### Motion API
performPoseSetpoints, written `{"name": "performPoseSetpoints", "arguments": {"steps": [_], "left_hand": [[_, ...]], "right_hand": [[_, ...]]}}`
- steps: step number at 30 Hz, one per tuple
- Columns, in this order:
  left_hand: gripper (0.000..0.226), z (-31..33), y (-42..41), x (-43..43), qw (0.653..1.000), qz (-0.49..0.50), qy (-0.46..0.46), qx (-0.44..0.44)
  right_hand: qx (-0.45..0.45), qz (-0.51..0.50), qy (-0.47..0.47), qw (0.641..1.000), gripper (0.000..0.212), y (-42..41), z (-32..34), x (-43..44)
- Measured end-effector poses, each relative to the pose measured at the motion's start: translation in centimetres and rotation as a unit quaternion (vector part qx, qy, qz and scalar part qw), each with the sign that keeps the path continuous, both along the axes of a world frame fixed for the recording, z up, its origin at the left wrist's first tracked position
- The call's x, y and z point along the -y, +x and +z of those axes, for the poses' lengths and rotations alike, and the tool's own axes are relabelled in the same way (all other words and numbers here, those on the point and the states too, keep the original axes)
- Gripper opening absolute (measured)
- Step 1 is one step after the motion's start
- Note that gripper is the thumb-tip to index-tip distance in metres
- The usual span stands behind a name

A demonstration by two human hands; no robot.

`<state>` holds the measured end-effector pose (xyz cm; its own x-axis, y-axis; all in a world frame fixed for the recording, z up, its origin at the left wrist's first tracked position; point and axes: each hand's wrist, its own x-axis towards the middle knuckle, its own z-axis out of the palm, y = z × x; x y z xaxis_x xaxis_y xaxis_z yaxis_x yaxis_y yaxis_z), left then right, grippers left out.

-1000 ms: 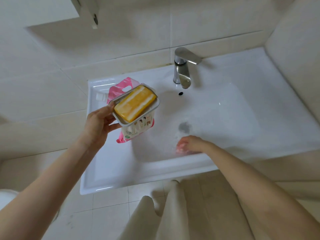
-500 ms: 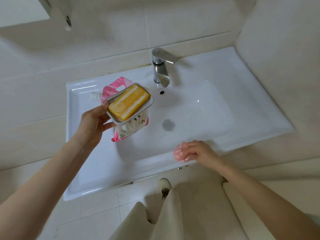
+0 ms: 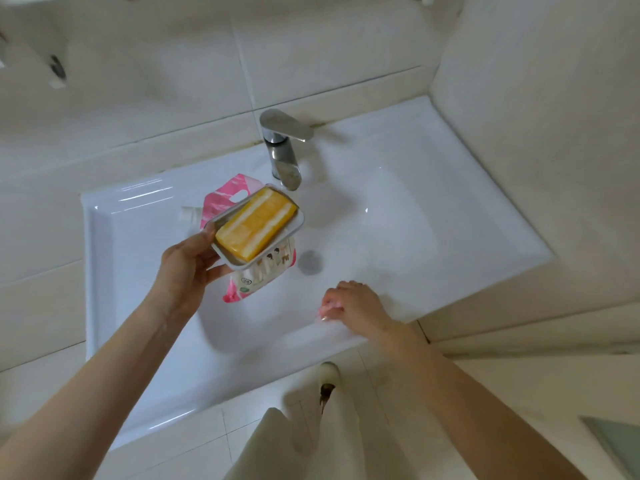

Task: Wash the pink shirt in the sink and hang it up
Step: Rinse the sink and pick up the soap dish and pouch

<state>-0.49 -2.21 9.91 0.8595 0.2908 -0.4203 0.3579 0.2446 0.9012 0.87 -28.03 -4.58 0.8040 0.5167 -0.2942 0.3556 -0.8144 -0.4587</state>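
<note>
My left hand (image 3: 187,268) grips a white soap dish (image 3: 294,225) by its near corner and holds it tilted above the left side of the white sink (image 3: 104,278). A yellow bar of soap (image 3: 256,223) lies in the dish. My right hand (image 3: 356,303) rests on the sink's front rim with its fingers curled over a small wad of pink fabric (image 3: 325,309), the pink shirt as far as I can tell. Most of the wad is hidden under the fingers.
A pink and white refill pouch (image 3: 242,289) with a white cap (image 3: 190,214) lies on the sink's left ledge under the dish. The chrome tap (image 3: 282,150) stands at the back, the drain (image 3: 310,262) in the basin. Tiled walls close in behind and at right.
My right hand has drawn back from inside the basin to the front rim with the pink wad. My left hand keeps the soap dish in about the same place.
</note>
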Motion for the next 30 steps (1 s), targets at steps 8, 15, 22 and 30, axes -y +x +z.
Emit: {"name": "performPoseSetpoints", "arguments": {"steps": [8, 15, 22, 30], "left_hand": [[0.029, -1.7, 2.1, 1.6, 1.0, 0.011, 0.0, -0.028], [0.028, -3.4, 2.8, 2.8, 0.998, 0.023, 0.004, -0.064], [0.025, -3.8, 2.6, 3.8, 0.997, 0.009, 0.011, -0.074], [0.028, -3.4, 3.0, 4.5, 0.997, 0.013, -0.006, -0.071]], "right_hand": [[0.006, 0.167, -0.203, 0.965, 0.03, 7.9, -4.1, -1.5], [-0.068, 0.04, -0.158, 0.984, 0.043, 11.8, -7.9, 1.5], [-0.051, 0.074, -0.202, 0.975, 0.037, 11.4, -6.0, 4.9], [0.186, -0.185, -0.173, 0.949, 0.014, 9.2, 0.9, 15.7]]}}
